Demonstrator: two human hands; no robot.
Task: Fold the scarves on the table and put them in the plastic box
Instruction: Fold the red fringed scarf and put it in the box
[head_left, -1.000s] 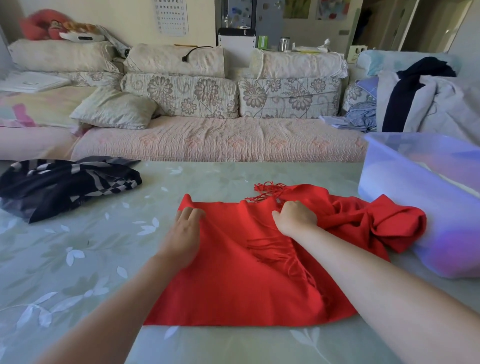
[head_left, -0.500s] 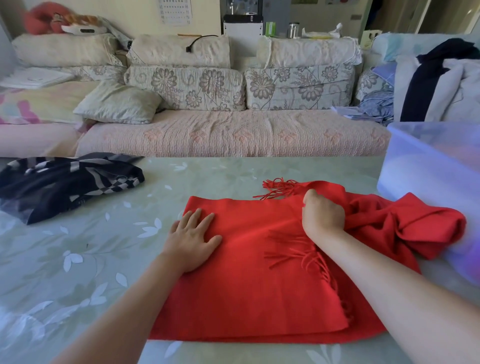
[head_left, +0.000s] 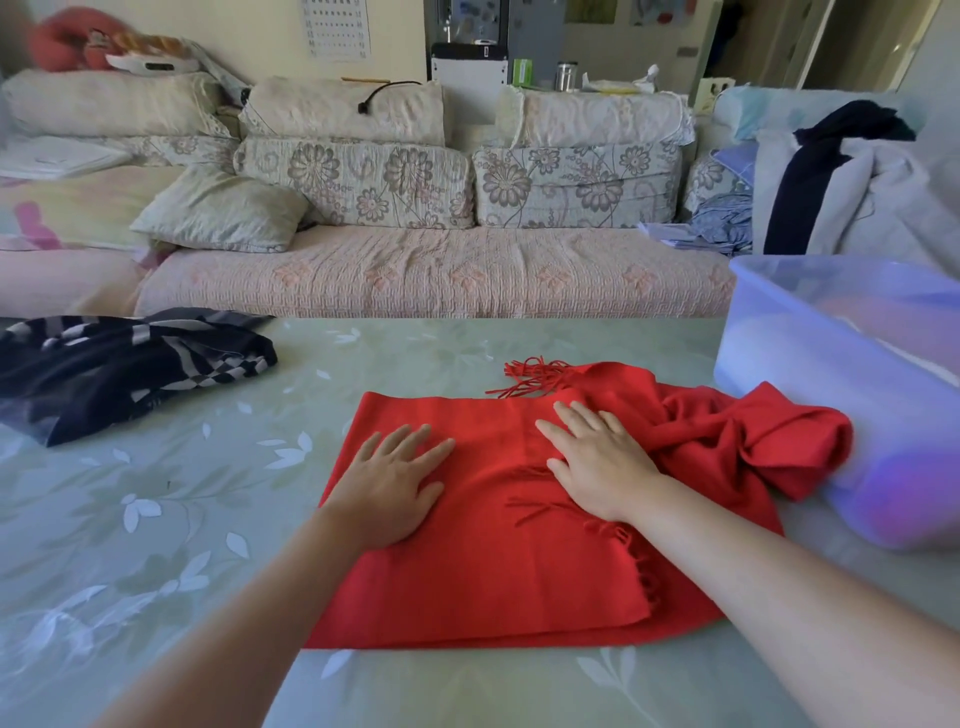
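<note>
A red fringed scarf (head_left: 493, 561) lies partly folded on the table in front of me, its loose end bunched at the right against the plastic box (head_left: 852, 395). My left hand (head_left: 395, 483) rests flat on the scarf's left part, fingers spread. My right hand (head_left: 597, 462) presses flat on its middle, just left of the bunched end. A dark scarf with pale stripes (head_left: 119, 374) lies crumpled at the table's far left, away from both hands.
The table (head_left: 156, 519) has a pale green floral cover. The translucent box stands at its right edge. Behind the table runs a sofa (head_left: 415, 270) with cushions; clothes are piled on a seat at the far right (head_left: 841, 192).
My right hand let go of the cloth it gripped and now lies flat on the scarf. My left hand has stayed flat on the left part.
</note>
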